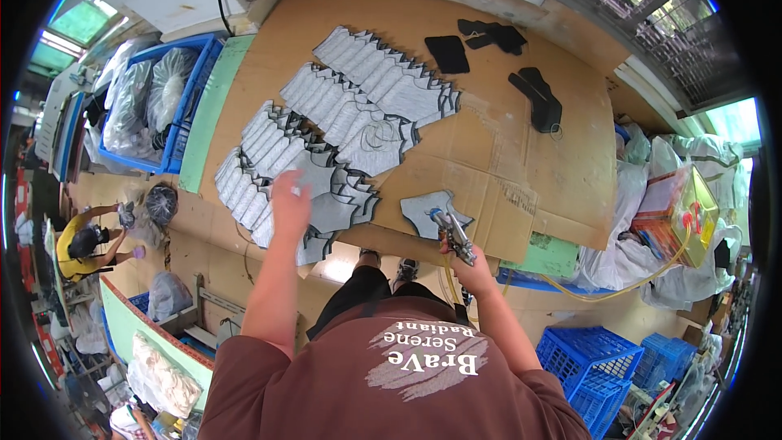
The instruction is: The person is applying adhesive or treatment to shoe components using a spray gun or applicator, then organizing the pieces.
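Note:
My right hand (pixel 468 269) is wrapped round a silver spray gun (pixel 453 235) with a yellow hose. The gun's front end is over a single grey fabric piece (pixel 422 210) with a dark edge, near the table's front. My left hand (pixel 291 198) is over the nearer rows of overlapping grey fabric pieces (pixel 261 155). Its fingers look apart, slightly blurred, and nothing shows in them. Farther back lie more overlapping rows of grey pieces (pixel 383 73), fanned out with dark edges showing. A loose thread rests on one row.
Brown cardboard (pixel 456 147) covers the table. Black fabric pieces (pixel 536 99) lie at its far right. A blue crate (pixel 175 138) with plastic bags stands left. At right are a yellowish container (pixel 692 220) with the hose running to it, and blue crates (pixel 582 358). Another person (pixel 81 240) works at left.

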A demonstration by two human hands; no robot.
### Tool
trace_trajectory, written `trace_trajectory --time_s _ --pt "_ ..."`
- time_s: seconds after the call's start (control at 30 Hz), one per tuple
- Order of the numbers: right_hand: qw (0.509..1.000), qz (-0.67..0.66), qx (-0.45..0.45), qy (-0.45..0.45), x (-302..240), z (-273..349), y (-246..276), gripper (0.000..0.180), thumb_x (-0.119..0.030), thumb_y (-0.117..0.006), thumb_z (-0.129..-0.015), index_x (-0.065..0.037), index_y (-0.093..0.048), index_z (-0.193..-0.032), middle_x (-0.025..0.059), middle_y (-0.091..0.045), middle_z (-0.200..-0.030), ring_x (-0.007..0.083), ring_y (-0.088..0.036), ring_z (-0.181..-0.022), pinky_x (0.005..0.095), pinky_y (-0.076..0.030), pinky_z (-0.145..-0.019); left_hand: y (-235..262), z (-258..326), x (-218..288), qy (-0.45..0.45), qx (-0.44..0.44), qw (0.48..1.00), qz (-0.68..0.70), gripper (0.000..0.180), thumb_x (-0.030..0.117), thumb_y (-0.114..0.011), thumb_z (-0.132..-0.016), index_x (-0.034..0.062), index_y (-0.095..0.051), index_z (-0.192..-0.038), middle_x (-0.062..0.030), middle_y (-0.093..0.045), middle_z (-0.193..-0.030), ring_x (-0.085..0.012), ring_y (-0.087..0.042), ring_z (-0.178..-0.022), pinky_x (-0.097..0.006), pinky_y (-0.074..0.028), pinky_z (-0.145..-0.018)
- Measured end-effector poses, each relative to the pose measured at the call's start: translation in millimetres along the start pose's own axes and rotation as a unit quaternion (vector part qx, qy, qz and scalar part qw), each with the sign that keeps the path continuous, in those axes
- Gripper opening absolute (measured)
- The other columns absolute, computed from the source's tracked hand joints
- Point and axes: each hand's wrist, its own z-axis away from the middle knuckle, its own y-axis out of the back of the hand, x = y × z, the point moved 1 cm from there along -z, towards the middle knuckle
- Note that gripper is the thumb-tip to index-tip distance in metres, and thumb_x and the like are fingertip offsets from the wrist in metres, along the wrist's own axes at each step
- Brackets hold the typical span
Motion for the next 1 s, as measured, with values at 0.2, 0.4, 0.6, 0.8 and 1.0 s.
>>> trace_trajectory --time_s 0.2,0.4,0.6,0.8,1.0 --pt "0.998 0.007 -0.02 0.052 10.1 -7.4 -9.7 0.015 -0.003 -0.049 -0.074 -0.003 -0.054 -0.088 0.0029 -0.056 -0.081 0.0123 -0.052 -0.078 0.0264 -0.041 -0.074 -104.7 47.4 72.3 -0.111 -0.224 0.96 0.126 0.038 0.005 -0.063 -0.072 0.0008 -0.051 -0.107 -0.0154 -0.049 -0.104 -0.0309 -0.054 -0.09 -0.037 -0.045 -0.076" --pt "0.999 0.021 -0.027 0.035 17.3 -12.9 -11.9 0.017 -0.002 -0.053 -0.074 -0.002 -0.054 -0.091 0.0007 -0.057 -0.082 0.0093 -0.052 -0.076 0.0234 -0.042 -0.072 -117.6 49.4 85.7 -0.069 -0.289 0.955 0.019 0.04 0.007 -0.068 -0.067 0.0014 -0.051 -0.104 -0.0163 -0.048 -0.102 -0.0369 -0.053 -0.09 -0.041 -0.044 -0.075" --pt "1.0 0.007 -0.02 0.017 18.5 -16.0 -14.0 0.016 -0.001 -0.053 -0.073 -0.002 -0.054 -0.089 0.0006 -0.057 -0.08 0.0094 -0.052 -0.075 0.024 -0.043 -0.072 -116.7 47.9 86.5 -0.061 -0.275 0.958 0.052 0.037 0.005 -0.068 -0.067 0.0 -0.05 -0.098 -0.0179 -0.047 -0.099 -0.0371 -0.053 -0.089 -0.041 -0.044 -0.075" --pt "1.0 -0.015 0.008 0.016 11.6 -11.6 -13.0 0.021 0.001 -0.047 -0.069 0.0 -0.054 -0.089 0.0026 -0.055 -0.077 0.0118 -0.051 -0.074 0.0255 -0.042 -0.07 -124.4 48.7 80.5 -0.066 -0.256 0.963 0.06 0.038 0.005 -0.069 -0.064 0.0018 -0.051 -0.096 -0.017 -0.048 -0.099 -0.0376 -0.052 -0.089 -0.042 -0.044 -0.074" --pt "0.998 -0.029 0.05 -0.029 3.2 -4.5 -0.3 0.022 0.002 -0.045 -0.07 0.0 -0.054 -0.089 0.003 -0.055 -0.077 0.012 -0.052 -0.074 0.0248 -0.042 -0.07 -122.9 47.0 84.4 -0.06 -0.256 0.963 0.05 0.039 0.005 -0.07 -0.063 0.0024 -0.049 -0.097 -0.017 -0.049 -0.1 -0.0375 -0.052 -0.09 -0.042 -0.044 -0.075"
